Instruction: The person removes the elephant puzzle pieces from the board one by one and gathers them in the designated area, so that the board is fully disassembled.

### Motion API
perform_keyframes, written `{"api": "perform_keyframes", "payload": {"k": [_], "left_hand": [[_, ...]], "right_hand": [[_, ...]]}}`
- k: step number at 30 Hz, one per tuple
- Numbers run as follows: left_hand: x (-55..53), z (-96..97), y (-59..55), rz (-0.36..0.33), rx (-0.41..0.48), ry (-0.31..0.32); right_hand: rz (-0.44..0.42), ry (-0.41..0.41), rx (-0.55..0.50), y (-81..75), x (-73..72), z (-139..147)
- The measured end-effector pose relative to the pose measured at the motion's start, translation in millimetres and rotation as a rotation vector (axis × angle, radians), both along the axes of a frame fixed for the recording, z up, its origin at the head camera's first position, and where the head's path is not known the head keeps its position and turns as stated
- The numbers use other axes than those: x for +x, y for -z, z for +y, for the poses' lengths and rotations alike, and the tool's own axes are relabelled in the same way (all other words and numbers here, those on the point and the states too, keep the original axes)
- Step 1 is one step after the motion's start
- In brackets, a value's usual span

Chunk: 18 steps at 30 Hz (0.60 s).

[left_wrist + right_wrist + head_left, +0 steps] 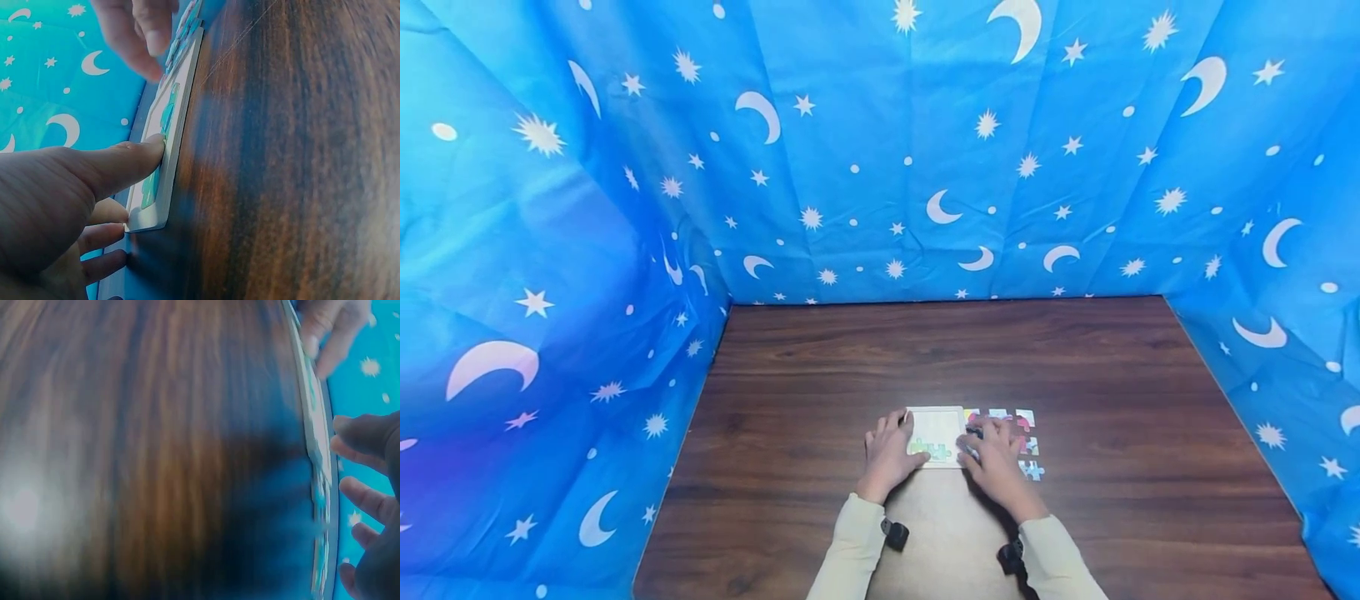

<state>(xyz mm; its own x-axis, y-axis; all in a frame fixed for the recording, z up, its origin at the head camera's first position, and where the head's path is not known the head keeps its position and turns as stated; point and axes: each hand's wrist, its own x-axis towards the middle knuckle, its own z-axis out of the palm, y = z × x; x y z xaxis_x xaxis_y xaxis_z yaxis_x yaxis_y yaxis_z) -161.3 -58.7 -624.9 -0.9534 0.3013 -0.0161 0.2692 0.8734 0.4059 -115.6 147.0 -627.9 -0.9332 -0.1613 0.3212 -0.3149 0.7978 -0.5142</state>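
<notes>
A white puzzle tray point(936, 425) lies flat on the table, with green-blue puzzle pieces point(937, 453) set along its near edge. My left hand point(889, 458) holds the tray at its left side. In the left wrist view its thumb point(140, 157) presses on the pieces, and the other fingers lie against the tray's edge. My right hand point(997, 468) is over the tray's right edge and the loose puzzle pieces point(1026, 418) beside it, partly covering them. In the right wrist view its fingers point(369, 501) are spread, with nothing seen between them.
Loose pieces lie in rough rows to the right of the tray, some hidden by the right hand. The brown wooden table point(805, 367) extends around them. A blue curtain point(880, 150) with moons and stars encloses the back and sides.
</notes>
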Motion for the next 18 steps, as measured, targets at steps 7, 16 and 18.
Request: {"api": "perform_keyframes", "payload": {"k": [7, 16, 18], "left_hand": [[0.4, -1.8, 0.7, 0.011, -0.003, 0.01], [0.3, -3.3, 2.4, 0.035, 0.005, 0.011], [-0.4, -2.9, 3.5, 0.033, 0.002, 0.011]], "right_hand": [[0.025, -0.014, 0.123, 3.9, -6.6, -13.7], [0.105, -0.095, 0.093, 3.7, -12.4, -25.3], [0.095, -0.081, 0.088, 2.6, -12.6, -27.2]]}}
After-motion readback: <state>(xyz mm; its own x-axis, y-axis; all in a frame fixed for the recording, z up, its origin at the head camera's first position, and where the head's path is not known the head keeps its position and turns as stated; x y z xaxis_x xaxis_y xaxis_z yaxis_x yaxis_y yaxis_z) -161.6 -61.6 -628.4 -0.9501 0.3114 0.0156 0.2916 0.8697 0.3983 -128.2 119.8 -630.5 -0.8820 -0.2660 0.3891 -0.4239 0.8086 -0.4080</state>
